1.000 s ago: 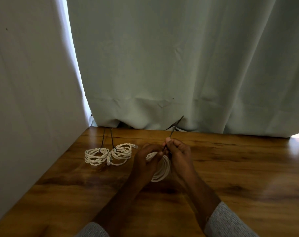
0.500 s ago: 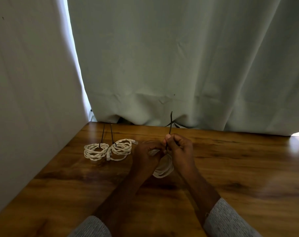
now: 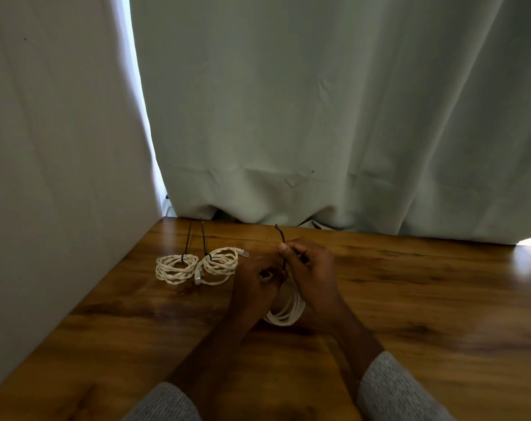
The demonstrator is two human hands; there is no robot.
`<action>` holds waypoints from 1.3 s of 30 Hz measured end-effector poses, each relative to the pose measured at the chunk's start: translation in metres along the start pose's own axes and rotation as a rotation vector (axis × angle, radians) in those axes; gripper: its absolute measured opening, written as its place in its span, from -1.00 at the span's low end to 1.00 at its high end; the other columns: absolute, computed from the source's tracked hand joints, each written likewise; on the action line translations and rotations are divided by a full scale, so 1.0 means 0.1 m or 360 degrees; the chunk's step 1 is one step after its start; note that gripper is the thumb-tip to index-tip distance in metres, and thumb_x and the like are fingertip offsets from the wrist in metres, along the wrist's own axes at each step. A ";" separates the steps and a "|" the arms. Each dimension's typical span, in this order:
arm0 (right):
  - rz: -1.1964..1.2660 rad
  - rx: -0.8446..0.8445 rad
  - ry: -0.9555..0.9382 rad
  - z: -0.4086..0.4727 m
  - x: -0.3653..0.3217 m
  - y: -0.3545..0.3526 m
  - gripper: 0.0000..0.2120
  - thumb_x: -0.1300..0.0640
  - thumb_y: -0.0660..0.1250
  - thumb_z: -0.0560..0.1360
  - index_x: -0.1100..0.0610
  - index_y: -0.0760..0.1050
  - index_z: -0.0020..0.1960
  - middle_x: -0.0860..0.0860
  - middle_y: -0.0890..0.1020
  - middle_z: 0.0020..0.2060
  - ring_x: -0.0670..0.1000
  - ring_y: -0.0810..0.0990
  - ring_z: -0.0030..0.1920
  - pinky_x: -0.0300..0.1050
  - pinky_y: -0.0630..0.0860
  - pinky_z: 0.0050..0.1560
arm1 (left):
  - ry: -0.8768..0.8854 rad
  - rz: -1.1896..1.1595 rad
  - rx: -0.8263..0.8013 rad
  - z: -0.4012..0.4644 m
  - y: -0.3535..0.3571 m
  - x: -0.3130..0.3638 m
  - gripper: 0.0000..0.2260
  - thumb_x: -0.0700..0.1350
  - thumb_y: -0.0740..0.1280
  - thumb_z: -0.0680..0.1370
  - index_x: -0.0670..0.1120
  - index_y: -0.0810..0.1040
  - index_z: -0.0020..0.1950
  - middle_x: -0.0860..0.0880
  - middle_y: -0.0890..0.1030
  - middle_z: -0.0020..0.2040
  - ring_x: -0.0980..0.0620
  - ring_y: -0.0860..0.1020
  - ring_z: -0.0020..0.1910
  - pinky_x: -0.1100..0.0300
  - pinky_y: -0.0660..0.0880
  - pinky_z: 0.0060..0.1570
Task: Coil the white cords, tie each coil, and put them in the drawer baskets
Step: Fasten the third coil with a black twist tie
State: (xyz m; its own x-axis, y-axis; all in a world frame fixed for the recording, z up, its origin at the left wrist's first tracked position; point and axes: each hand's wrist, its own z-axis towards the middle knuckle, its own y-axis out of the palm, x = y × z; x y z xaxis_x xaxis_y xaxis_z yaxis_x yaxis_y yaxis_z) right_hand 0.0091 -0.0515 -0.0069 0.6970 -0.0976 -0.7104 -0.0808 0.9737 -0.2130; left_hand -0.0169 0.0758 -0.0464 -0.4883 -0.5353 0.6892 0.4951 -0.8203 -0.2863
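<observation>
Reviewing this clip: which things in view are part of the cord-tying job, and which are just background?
Part of the job:
- white coil being tied
- dark tie, pinched by the right hand
- left hand, gripping the coil
- two tied coils with dark ties

Background:
- wooden table
- curtain
- grey sleeves

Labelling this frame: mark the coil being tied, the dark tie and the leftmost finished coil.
coil being tied [image 3: 284, 316], head view, on its near loops below the hands.
dark tie [image 3: 280, 233], head view, free end above the right thumb.
leftmost finished coil [image 3: 174, 268], head view, on its near strands.
</observation>
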 end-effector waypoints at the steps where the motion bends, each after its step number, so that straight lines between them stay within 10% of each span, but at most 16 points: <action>1: -0.0008 -0.0012 -0.0004 0.00 -0.01 0.03 -0.86 0.26 0.37 0.58 0.18 0.68 -0.11 0.01 0.67 -0.22 -0.07 0.63 -0.18 -0.30 0.48 -0.16 | -0.0021 0.0022 0.0003 0.00 -0.03 -0.01 -0.91 -0.26 0.48 0.39 -0.08 0.69 -0.16 0.11 0.68 -0.20 0.20 0.63 -0.18 0.35 0.50 -0.14; 11: -0.0074 -0.0254 0.0163 -0.08 -0.01 0.24 -0.63 0.16 0.49 0.49 -0.13 0.54 0.22 -0.14 0.61 0.04 -0.15 0.57 -0.01 -0.27 0.56 -0.02 | -0.0156 0.0126 0.0082 -0.05 -0.37 -0.02 -0.89 -0.24 0.46 0.49 -0.04 0.71 -0.07 0.27 0.59 -0.23 0.29 0.58 -0.18 0.46 0.43 -0.20; 20: -0.0233 -0.0352 0.0125 -0.11 -0.03 0.39 -0.67 0.31 0.43 0.49 0.03 0.60 0.20 -0.26 0.58 0.06 -0.32 0.52 0.06 -0.44 0.45 -0.01 | -0.0284 0.0391 0.0303 -0.20 -1.07 -0.18 -0.91 -0.25 0.50 0.44 -0.08 0.67 -0.16 0.16 0.60 -0.23 0.25 0.55 -0.17 0.49 0.41 -0.21; 28: -0.0521 -0.0460 0.0194 -0.09 0.00 0.71 -0.76 0.19 0.43 0.52 0.04 0.61 0.17 -0.08 0.60 0.12 -0.25 0.50 -0.03 -0.44 0.44 -0.06 | -0.0636 0.0497 0.0442 -0.36 -1.58 -0.39 -0.97 -0.20 0.48 0.47 -0.08 0.69 -0.15 0.00 0.67 -0.19 0.05 0.63 -0.17 0.12 0.57 -0.18; 32: -0.0781 -0.0543 0.0140 -0.09 0.00 0.92 -0.60 0.06 0.44 0.51 0.03 0.53 0.33 0.00 0.52 0.27 0.01 0.50 0.23 0.06 0.50 0.26 | -0.0716 0.0480 0.0353 -0.37 -1.53 -0.38 -0.92 -0.17 0.46 0.50 -0.08 0.70 -0.01 0.00 0.67 -0.12 0.11 0.62 -0.15 0.27 0.51 -0.25; 39: -0.1091 -0.0749 0.0260 -0.07 -0.01 1.02 -0.53 0.02 0.37 0.53 -0.02 0.42 0.43 0.02 0.33 0.43 0.15 0.42 0.37 0.20 0.43 0.36 | -0.0856 0.0370 0.0294 -0.39 -1.58 -0.33 -0.92 -0.20 0.47 0.47 -0.06 0.72 -0.08 0.06 0.68 -0.13 0.16 0.62 -0.14 0.27 0.54 -0.22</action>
State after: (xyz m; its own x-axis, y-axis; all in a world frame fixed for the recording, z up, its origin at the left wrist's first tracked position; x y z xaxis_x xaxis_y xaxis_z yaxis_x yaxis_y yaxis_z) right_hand -0.0048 0.0460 -0.0325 0.5914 -0.6987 -0.4024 0.0086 0.5045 -0.8634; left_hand -0.1070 0.2151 -0.0493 0.0546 -0.4801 0.8755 0.6850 -0.6200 -0.3827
